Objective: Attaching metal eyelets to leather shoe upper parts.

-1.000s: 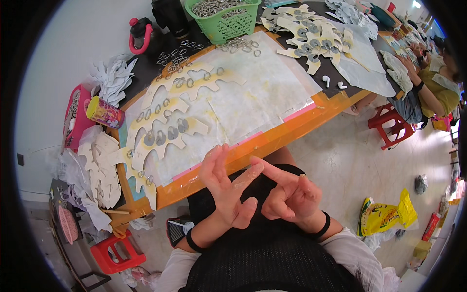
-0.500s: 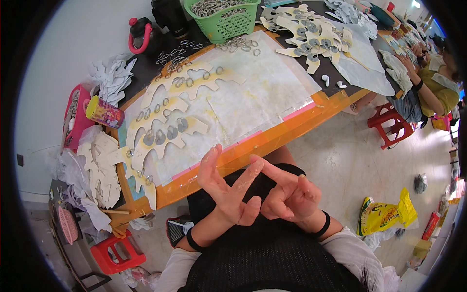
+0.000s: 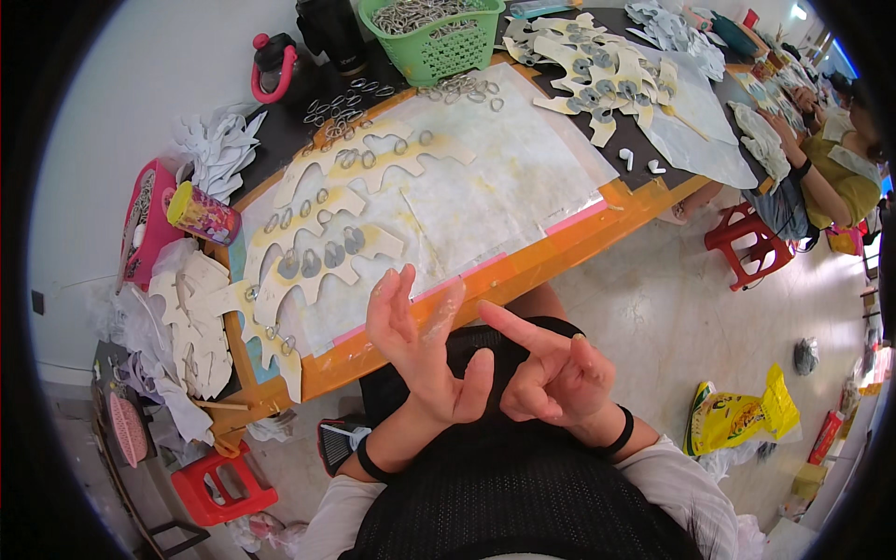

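My left hand (image 3: 422, 359) is raised in front of the table's near edge, palm up, with fingers spread and nothing in it. Beside it, my right hand (image 3: 562, 381) points its index finger toward the left one. Its other fingers are loosely bent, and I see nothing held there. The two hands are apart. Pale residue shows on the left fingers. Beyond them, cream scalloped pieces (image 3: 378, 245) with yellowish stains lie on a white sheet (image 3: 495, 177). Metal rings (image 3: 350, 159) stand on several of them, and grey ovals (image 3: 333, 254) line the nearest strip.
A green basket (image 3: 439, 56) of rings stands at the back, near loose rings (image 3: 341, 110). More cream pieces (image 3: 597, 79) are heaped at the back right, near white earbuds (image 3: 642, 162). A yellow canister (image 3: 201, 213) stands left. Red stools (image 3: 224, 485) flank the table; another person sits far right.
My left hand has drawn away from the right index fingertip, leftward and slightly up, and its fingers have straightened. My right hand stays nearly in place.
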